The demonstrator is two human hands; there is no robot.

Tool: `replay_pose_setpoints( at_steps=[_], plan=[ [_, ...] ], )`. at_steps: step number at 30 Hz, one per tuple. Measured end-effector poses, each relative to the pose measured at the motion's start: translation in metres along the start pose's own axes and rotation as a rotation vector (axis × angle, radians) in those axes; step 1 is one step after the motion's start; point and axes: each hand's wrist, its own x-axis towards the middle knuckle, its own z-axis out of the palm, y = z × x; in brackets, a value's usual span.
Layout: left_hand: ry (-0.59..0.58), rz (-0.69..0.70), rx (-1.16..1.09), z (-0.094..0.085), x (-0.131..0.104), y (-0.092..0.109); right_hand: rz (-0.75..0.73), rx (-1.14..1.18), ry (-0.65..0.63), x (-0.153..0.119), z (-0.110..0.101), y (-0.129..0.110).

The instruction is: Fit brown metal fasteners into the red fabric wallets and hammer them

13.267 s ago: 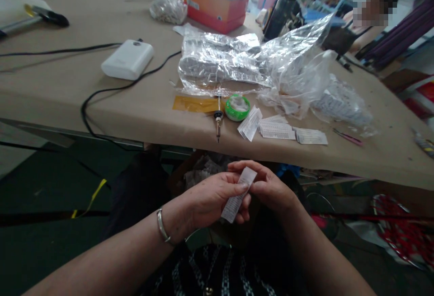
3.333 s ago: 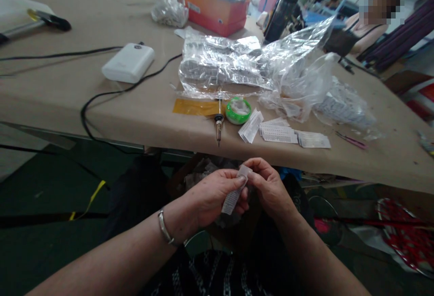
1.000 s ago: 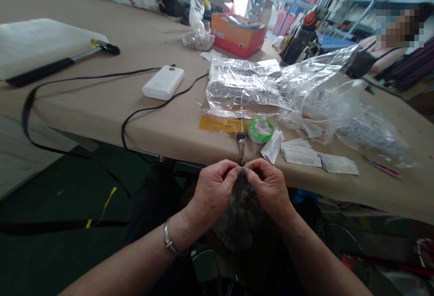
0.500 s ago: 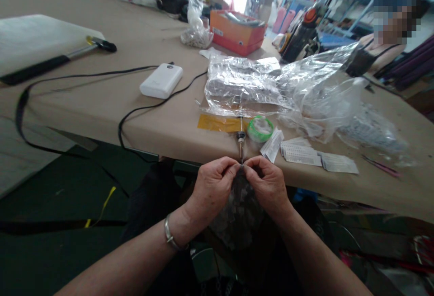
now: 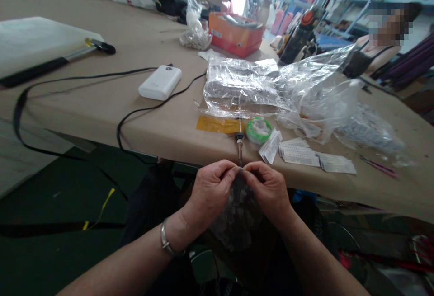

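My left hand and my right hand meet just off the table's front edge, thumbs and index fingers pinched together. A tiny pale piece shows between the fingertips; its kind cannot be made out. Directly beyond them, a tool like a soldering iron points its metal tip toward me over the edge, very near the fingertips. Its rear end runs under clear plastic. Beside it lie a green-rimmed round container and stacks of white printed labels. Below my hands, many small greyish pieces lie in my lap.
Crumpled clear plastic covers the table's middle. A white power bank with a black cable lies left of it, near an amber strip. Pink-handled tweezers lie right. An orange box stands behind; another person is at far right.
The fingertips have come slightly down, away from the tool's tip, and the small piece between them shows a little more. Otherwise the view has only shifted slightly.
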Motion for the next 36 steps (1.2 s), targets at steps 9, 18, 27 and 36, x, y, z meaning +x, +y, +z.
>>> replay_pose_setpoints(
  at_steps=[9, 18, 27, 36],
  plan=[
    [0.071, -0.12, 0.054, -0.011, -0.006, -0.024, -0.468, -0.753, 0.206, -0.004, -0.057, 0.017],
    [-0.039, -0.128, -0.006, 0.004, -0.02, -0.029, -0.524, -0.894, 0.249, 0.001, -0.062, 0.042],
    [-0.335, -0.69, -0.972, 0.048, -0.01, 0.017, -0.741, -0.659, 0.037, -0.04, -0.062, 0.014],
    [-0.21, -0.792, -0.811, 0.06, -0.004, 0.032, -0.478, -0.836, 0.202, -0.031, -0.084, 0.033]
  ],
)
